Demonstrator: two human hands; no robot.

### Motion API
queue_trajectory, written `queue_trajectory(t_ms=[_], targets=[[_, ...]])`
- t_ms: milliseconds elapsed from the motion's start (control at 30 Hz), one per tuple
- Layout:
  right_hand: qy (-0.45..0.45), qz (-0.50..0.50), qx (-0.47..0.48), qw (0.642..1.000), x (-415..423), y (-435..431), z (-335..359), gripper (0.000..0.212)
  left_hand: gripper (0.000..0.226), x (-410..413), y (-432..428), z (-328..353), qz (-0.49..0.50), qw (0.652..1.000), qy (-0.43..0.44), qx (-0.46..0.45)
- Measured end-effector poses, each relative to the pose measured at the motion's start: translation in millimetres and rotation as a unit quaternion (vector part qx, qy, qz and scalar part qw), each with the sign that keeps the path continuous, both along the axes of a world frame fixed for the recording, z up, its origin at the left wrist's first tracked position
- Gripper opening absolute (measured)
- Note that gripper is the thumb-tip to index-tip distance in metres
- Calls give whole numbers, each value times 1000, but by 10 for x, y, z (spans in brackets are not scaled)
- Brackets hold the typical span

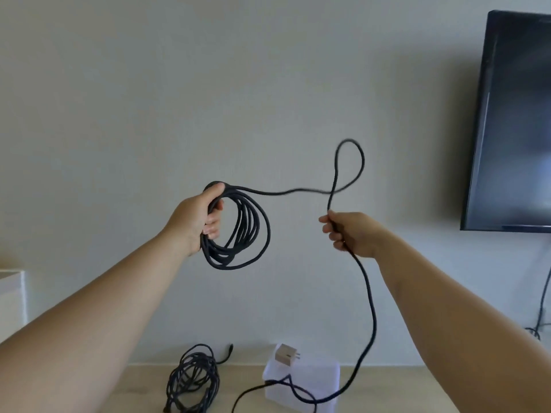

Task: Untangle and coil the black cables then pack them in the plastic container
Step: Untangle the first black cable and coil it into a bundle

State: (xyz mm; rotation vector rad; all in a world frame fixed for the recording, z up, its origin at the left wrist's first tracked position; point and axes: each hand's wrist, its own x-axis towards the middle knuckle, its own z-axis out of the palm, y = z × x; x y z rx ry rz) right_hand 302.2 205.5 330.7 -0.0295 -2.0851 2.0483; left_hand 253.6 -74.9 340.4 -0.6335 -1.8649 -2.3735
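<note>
The left grip (198, 217) is curled round a hanging coil of black cable (253, 225), held up before the wall. Its loose run arcs into a loop, passes through the closed right grip (348, 231) (pinched at thumb and forefinger), and drops across the plastic container (322, 380) on the counter (134, 389), near a second tangled cable (190, 380).

Quick count: two black cables, the held cable (244, 231) and the tangled cable (193, 380) down on the worktop (143, 389). One clear container (316, 380), one plug adapter (285, 354), one TV (515, 120). Two hands up: left hand (196, 216), right hand (351, 231).
</note>
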Motion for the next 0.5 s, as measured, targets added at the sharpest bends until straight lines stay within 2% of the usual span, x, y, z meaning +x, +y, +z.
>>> queue_trajectory(t_ms=[133,200,267,367,500], targets=[[-1,148,11,989,197,-276,-173,30,37,170,33,-88,61,993,48,-87],[14,206,-24,978,283,-379,-166,30,33,205,-24,-145,101,989,41,-101],[48,219,-87,971,326,-395,-142,30,32,200,-116,-198,127,987,21,-101],[94,108,-170,975,255,-322,-180,35,36,163,-257,-249,111,989,16,-99],[50,-98,-181,977,55,-135,-582,40,40,238,-367,-263,-30,998,-3,-58]])
